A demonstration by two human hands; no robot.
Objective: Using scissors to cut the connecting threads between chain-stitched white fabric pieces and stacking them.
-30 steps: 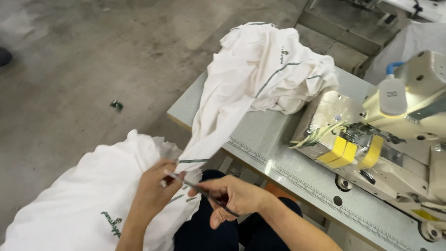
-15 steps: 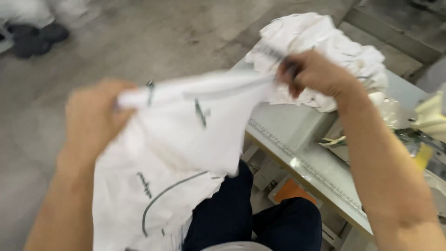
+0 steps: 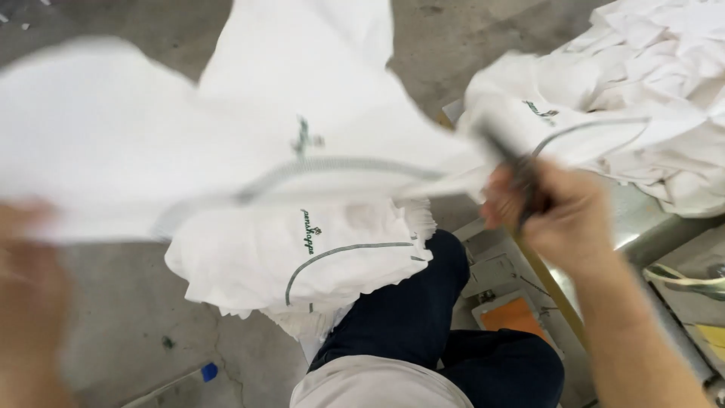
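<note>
A metal sewing table [image 3: 642,227] (far right) bears a heap of white garments [image 3: 664,83].

Bright, even light; heavy motion blur on hands [image 3: 555,215], raised cloth [image 3: 226,143].

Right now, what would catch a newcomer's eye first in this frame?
A big white cloth piece with grey-green piping stretches blurred across the upper frame, between the left hand at the left edge and the right hand, which also grips a dark tool. More white pieces are heaped on the table at upper right and over the lap below.
</note>
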